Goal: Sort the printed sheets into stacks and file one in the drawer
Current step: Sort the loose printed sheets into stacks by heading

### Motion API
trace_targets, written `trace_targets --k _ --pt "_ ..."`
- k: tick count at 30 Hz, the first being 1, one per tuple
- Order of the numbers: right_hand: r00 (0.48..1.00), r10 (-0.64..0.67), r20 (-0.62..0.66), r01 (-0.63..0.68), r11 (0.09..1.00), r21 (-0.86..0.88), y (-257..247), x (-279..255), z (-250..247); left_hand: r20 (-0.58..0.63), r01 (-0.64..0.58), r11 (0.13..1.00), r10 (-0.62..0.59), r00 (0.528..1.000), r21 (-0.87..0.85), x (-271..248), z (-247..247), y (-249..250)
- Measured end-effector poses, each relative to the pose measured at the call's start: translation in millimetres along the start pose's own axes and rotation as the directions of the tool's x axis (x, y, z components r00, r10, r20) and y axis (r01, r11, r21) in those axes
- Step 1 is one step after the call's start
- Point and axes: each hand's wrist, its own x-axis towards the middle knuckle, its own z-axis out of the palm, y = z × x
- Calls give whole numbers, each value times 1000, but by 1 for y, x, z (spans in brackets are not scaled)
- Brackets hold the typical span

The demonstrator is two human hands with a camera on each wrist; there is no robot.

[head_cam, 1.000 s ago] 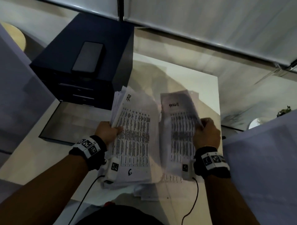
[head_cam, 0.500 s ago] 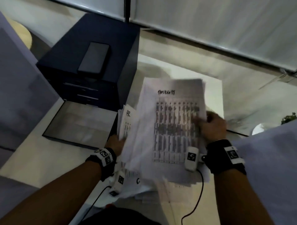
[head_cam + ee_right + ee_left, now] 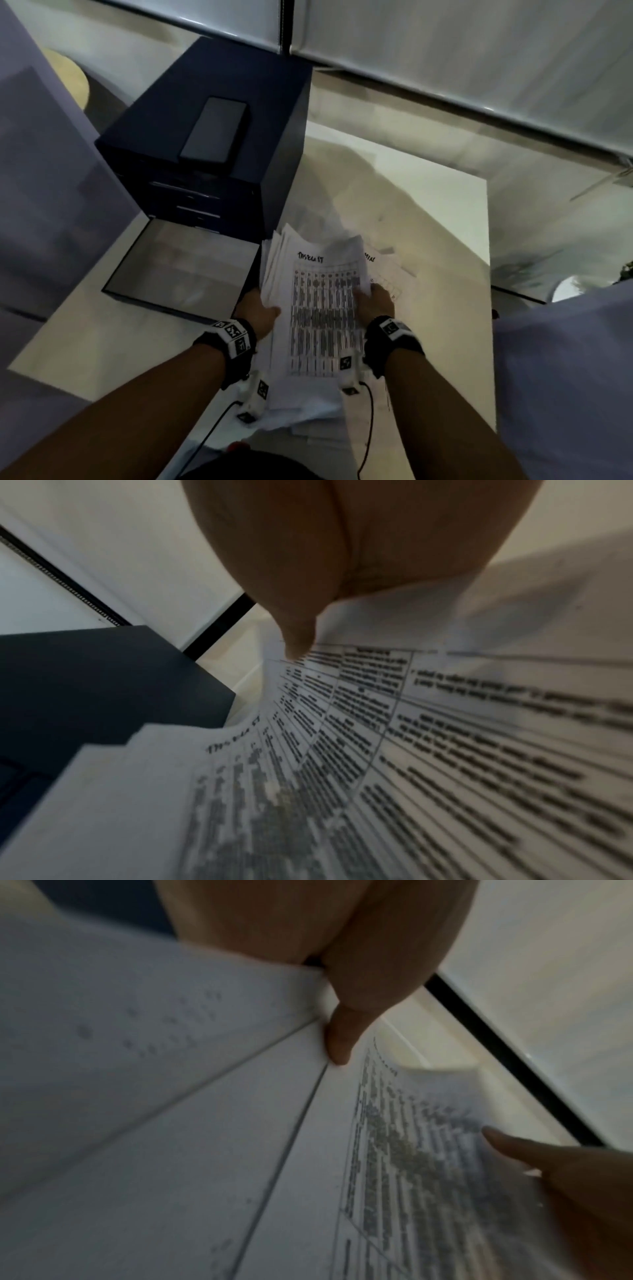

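A thick stack of printed sheets (image 3: 318, 308) with a table and a handwritten heading is held over the white table (image 3: 445, 240). My left hand (image 3: 260, 310) grips the stack's left edge, thumb (image 3: 337, 1039) on top. My right hand (image 3: 375, 301) pinches the right edge of the top sheet (image 3: 377, 750), thumb (image 3: 298, 639) pressed on the print. Other sheets (image 3: 387, 267) lie on the table under and to the right of the stack. The dark blue drawer cabinet (image 3: 212, 144) stands at the left, its lowest drawer (image 3: 181, 267) pulled out with a pale liner showing.
A dark phone (image 3: 215, 130) lies on top of the cabinet. Cables (image 3: 368, 428) run from both wristbands toward me. A pale partition (image 3: 561, 377) stands at the right, another at the left. White blinds (image 3: 445, 51) hang behind the table.
One second ago each hand held a separate bundle side by side. My right hand has brought its sheets leftward onto the left hand's stack, and both hands have moved further from me.
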Motion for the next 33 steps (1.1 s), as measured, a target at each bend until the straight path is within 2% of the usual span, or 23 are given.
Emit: trace_targets --k 2,4,6,9,12,15,17,23,26,28,33 --pt "990 101 -100 -112 987 -114 12 -1 -5 -17 -60 998 60 998 12 -1 -7 7" --pt "945 276 -175 -307 933 -188 32 -7 -10 -8 -109 994 109 994 -11 -3 -20 18" --pt "925 334 -182 -370 901 -227 46 -16 -8 -4 -166 986 166 986 -33 -6 -36 30" --pt "929 315 -196 -361 888 -285 48 -15 -3 -69 -234 972 234 970 -4 -10 -63 46" --pt "934 333 -129 -356 890 -286 42 0 -3 -145 -255 967 255 956 19 -13 -82 60" --pt "938 324 -121 -342 921 -187 43 6 0 -198 -235 971 239 951 45 -14 -91 67" --pt "942 311 -123 -329 926 -182 41 2 0 -206 -230 971 238 949 64 -17 -95 69" --pt "972 164 -171 -163 986 20 35 -6 -1 -211 -242 970 237 948 3 -25 -96 70" --pt "970 159 -184 -139 983 115 33 -10 -14 -210 -253 967 252 945 24 -28 -97 71" --pt "970 147 -194 -131 987 94 38 -9 -29 -214 -244 970 242 946 17 -30 -98 71" --pt "957 74 -279 -102 991 -85 47 -3 -59 -206 -238 971 231 951 -8 -30 -99 67"
